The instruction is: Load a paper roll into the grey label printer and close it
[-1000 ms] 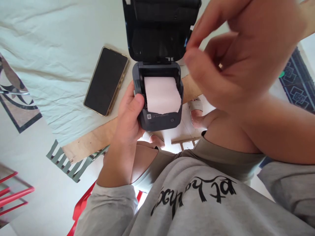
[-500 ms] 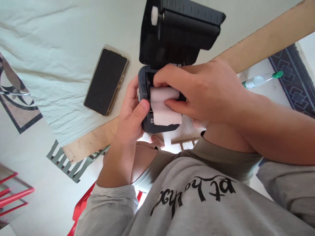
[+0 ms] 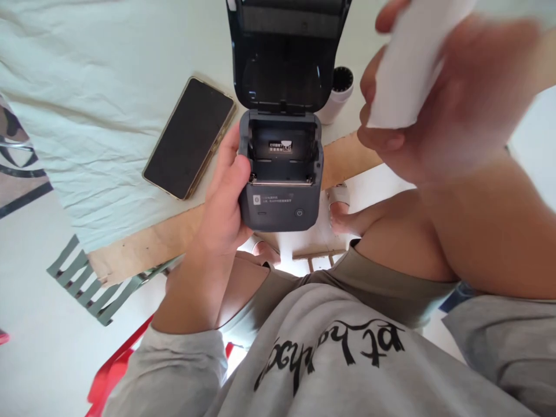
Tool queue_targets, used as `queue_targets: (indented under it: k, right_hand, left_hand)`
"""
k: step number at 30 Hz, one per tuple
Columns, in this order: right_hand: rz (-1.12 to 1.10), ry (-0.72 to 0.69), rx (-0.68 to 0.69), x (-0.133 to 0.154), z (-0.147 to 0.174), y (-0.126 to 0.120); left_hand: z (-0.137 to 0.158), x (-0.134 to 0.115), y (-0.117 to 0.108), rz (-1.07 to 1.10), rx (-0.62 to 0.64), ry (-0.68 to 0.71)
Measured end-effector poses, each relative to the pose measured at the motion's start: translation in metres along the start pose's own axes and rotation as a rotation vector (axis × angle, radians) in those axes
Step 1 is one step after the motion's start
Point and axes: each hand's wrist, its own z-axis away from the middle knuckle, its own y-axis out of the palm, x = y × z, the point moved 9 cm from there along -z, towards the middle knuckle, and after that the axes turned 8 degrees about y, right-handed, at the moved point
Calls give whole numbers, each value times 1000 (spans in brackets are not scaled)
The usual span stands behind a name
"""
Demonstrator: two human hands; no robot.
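My left hand [image 3: 226,194] is closed on the left side of a small dark grey label printer [image 3: 280,200], thumb along its edge. The printer's black lid [image 3: 282,63] is swung up, and the paper bay [image 3: 282,168] shows a small printed sticker but no roll. My right hand [image 3: 460,110], blurred by motion, is up at the right, closed around a white paper roll [image 3: 408,75] with a loose end hanging down. The roll is apart from the printer.
A phone [image 3: 190,138] lies on the pale green cloth [image 3: 108,87] to the left. A white cylinder with a dark top [image 3: 337,95] stands behind the lid. A wooden edge board [image 3: 152,240] runs along the table. A green slatted chair [image 3: 91,284] and a red chair [image 3: 115,370] are below left.
My right hand has lifted the paper roll out of the printer and carried it up to the right. The printer now faces me more squarely, still in my left hand.
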Motion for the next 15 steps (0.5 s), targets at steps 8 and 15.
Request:
queue_targets:
  k: [8,15]
  right_hand:
    - [326,-260,-256,-5,5,-41]
    - [820,-140,-255,-17,-5,-55]
  left_hand:
    - [-1,0,1,53,53,-14]
    - [3,-6,9,23,41,29]
